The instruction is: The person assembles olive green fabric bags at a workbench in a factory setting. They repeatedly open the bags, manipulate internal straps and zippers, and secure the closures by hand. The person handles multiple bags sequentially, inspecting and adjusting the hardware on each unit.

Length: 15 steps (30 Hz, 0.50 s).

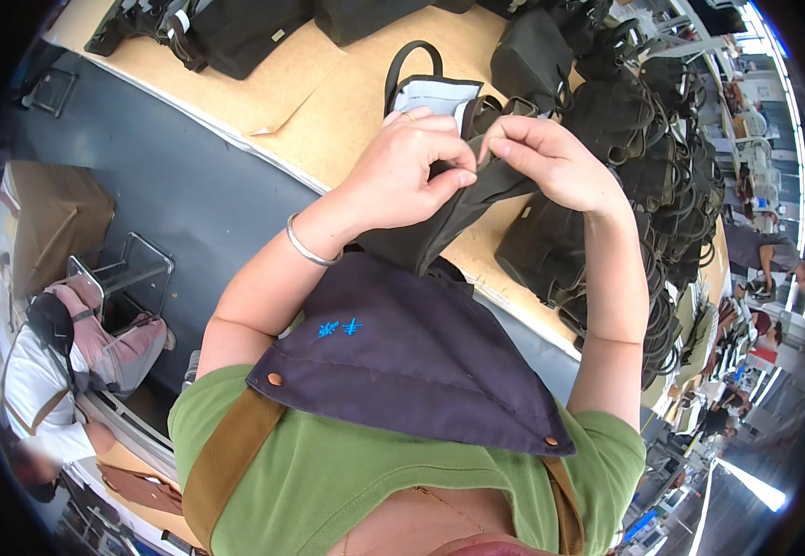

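Observation:
A dark fabric bag lies across the near edge of the worktable, in front of my apron. Its looped handle stands up at the far end, beside a pale grey lining panel. My left hand is closed, thumb and fingers pinching the upper edge of the bag. Right beside it, my right hand pinches the same edge between thumb and forefinger. The two sets of fingertips nearly meet. Whatever small part lies between them is hidden by the fingers.
The tan worktable carries several dark bags along its far side. More bags are heaped at the right. On the left, a person sits near a metal-framed cart and a brown-covered box.

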Tool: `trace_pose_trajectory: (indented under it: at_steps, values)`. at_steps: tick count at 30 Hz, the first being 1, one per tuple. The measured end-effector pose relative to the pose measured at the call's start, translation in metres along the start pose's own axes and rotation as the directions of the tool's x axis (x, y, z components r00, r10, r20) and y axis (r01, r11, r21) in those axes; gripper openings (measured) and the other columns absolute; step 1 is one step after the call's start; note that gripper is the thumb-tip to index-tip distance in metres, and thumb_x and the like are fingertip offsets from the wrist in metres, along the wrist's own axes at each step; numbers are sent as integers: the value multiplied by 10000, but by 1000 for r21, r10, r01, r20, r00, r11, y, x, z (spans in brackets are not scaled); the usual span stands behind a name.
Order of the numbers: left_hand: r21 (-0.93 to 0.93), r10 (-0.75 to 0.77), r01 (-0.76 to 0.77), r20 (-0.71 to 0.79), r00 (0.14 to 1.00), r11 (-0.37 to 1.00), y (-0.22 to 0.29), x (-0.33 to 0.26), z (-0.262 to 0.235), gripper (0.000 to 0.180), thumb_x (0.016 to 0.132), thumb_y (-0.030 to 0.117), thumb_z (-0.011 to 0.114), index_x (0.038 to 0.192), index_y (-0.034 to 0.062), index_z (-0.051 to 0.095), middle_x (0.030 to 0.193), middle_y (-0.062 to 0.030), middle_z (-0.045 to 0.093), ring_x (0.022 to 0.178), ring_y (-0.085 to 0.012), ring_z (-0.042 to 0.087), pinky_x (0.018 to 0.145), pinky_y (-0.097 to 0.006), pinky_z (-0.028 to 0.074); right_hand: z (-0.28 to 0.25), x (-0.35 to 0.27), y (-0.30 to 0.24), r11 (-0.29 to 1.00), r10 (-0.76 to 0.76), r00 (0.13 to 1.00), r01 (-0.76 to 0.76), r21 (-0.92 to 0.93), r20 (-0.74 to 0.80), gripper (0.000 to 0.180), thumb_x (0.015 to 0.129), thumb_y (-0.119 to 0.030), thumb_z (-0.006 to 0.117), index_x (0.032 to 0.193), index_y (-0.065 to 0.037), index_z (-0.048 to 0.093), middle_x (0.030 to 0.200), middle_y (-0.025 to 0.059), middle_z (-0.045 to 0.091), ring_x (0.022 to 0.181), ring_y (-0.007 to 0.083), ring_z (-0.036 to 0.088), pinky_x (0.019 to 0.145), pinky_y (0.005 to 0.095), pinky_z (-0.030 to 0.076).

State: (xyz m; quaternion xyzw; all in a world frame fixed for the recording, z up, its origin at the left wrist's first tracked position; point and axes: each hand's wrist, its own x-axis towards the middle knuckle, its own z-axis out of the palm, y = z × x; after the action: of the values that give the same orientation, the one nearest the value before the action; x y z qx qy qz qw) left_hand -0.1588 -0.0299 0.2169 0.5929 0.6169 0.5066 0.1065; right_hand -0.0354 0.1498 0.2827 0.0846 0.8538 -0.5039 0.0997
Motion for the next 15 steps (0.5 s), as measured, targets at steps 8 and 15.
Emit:
trace_pose_trajectory:
  at_steps: [8, 15]
  values:
    - [-12, -171, 171, -4, 985, 985, 5, -7, 3, 90, 763, 146, 769, 792, 103, 696, 756, 14, 551, 768, -184, 481, 753, -324, 372, -1, 9, 2, 999, 48, 999, -48, 23, 25, 161, 951, -184, 603, 900, -35, 636, 701, -54, 517, 671, 48, 436, 601, 237, 376]
    - [139, -121, 155, -222, 967, 978, 14, -9, 13, 141, 754, 165, 783, 841, 126, 679, 813, 35, 610, 795, -180, 529, 828, -342, 342, -7, 11, -2, 995, 46, 998, -49, 85, 40, 125, 937, -117, 637, 954, 5, 658, 810, -18, 633, 747, 51, 522, 684, 228, 444]
